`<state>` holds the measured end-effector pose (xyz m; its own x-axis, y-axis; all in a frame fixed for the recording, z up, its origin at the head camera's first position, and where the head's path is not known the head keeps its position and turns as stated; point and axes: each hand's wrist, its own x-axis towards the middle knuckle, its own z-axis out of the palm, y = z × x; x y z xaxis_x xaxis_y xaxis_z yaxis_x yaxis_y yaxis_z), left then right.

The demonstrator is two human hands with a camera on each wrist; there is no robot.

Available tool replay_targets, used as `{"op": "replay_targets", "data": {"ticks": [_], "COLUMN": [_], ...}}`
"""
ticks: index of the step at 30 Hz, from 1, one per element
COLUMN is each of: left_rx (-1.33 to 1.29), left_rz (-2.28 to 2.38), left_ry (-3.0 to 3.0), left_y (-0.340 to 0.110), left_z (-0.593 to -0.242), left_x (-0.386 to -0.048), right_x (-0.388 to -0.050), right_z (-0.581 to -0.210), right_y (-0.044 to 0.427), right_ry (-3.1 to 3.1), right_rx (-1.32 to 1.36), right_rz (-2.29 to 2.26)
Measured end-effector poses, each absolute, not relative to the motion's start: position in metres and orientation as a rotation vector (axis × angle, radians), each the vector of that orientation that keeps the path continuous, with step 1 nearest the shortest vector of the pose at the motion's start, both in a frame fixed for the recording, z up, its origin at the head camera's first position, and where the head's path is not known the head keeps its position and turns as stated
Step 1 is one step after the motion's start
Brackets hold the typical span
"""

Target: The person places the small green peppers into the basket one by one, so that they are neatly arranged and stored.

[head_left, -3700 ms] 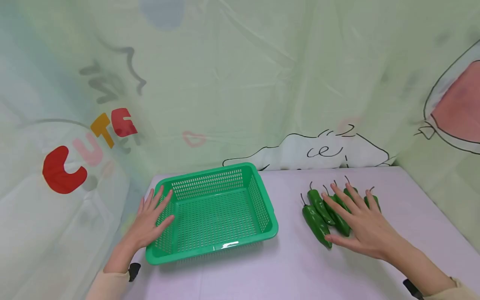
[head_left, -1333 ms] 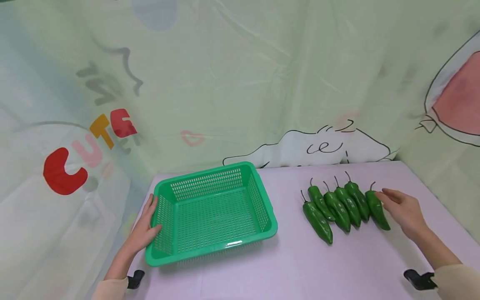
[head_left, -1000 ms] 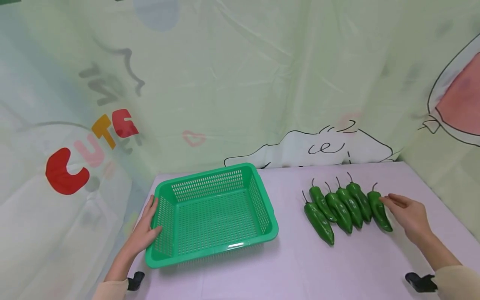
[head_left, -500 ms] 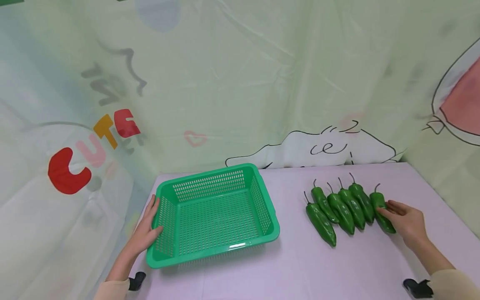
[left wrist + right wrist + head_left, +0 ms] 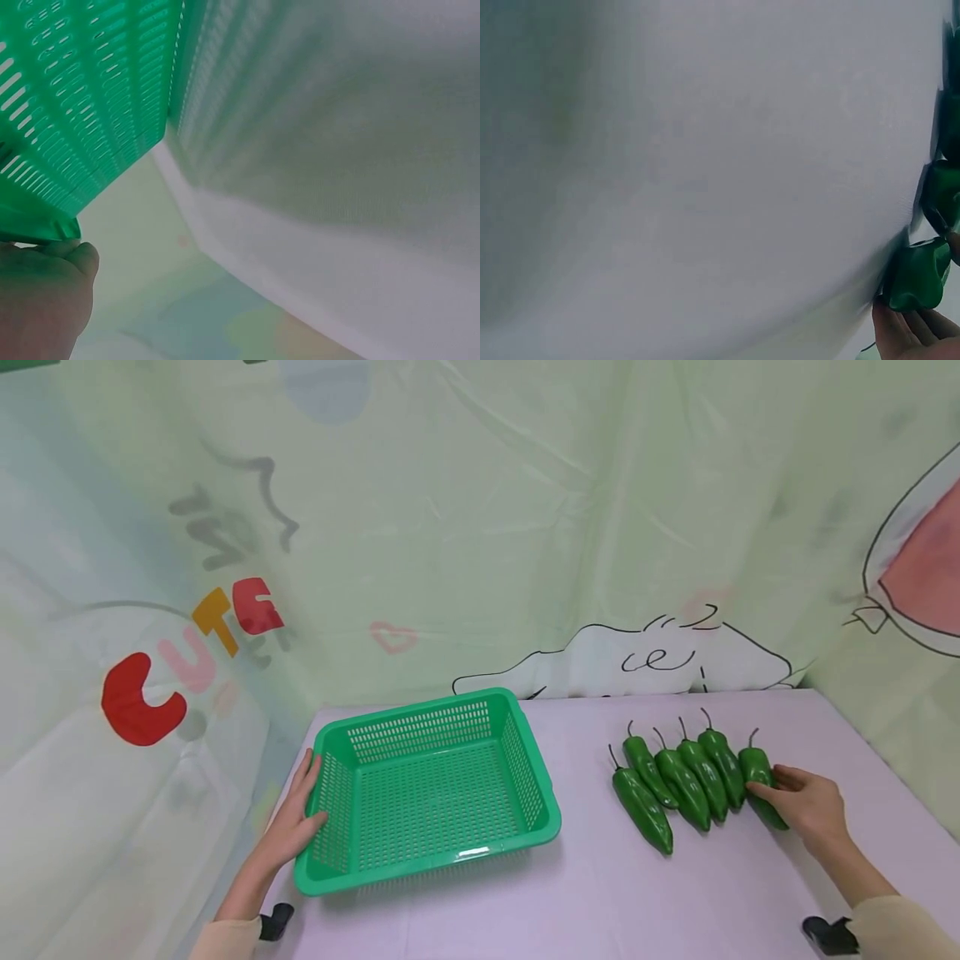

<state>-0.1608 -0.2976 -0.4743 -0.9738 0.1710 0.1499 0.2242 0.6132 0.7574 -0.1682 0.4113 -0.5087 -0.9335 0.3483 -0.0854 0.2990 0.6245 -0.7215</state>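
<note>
A green plastic basket (image 5: pixel 429 861) with slotted walls stands on the left half of the table. My left hand (image 5: pixel 287 828) holds its left rim, thumb over the edge and fingers along the outside; in the left wrist view that hand (image 5: pixel 46 300) meets the rim of the basket (image 5: pixel 94 105). On the right, several green chili peppers (image 5: pixel 642 810) lie side by side, stems pointing away. My right hand (image 5: pixel 812 810) pinches the rightmost green chili pepper (image 5: pixel 756 766) between thumb and fingers. In the right wrist view this pepper (image 5: pixel 916 279) rests on the cloth, fingers beneath its side.
A pale lilac cloth (image 5: pixel 570 893) covers the table. Printed curtains (image 5: pixel 465 543) hang at the back and on both sides. A black wrist strap piece (image 5: pixel 830 935) sits by the right sleeve, another (image 5: pixel 277 922) by the left.
Both hands were spread above the basket and peppers earlier. The left came down onto the basket's rim; the right moved to the rightmost pepper and closed its thumb and fingers about it.
</note>
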Motion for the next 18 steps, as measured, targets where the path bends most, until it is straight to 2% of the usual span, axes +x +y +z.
{"op": "replay_targets", "data": {"ticks": [8, 18], "left_rx": [-0.344, -0.306], "left_rz": [-1.333, -1.363], "left_ry": [-2.748, -2.744], "left_y": [-0.294, -0.294], "left_z": [-0.473, -0.474], "left_x": [-0.159, -0.161], "right_x": [-0.167, -0.173], "right_z": [-0.496, -0.460], "right_y": [0.417, 0.415], "right_ry": [-2.753, -2.658], "right_rx": [-0.659, -0.763], "right_rz": [1.277, 1.477]}}
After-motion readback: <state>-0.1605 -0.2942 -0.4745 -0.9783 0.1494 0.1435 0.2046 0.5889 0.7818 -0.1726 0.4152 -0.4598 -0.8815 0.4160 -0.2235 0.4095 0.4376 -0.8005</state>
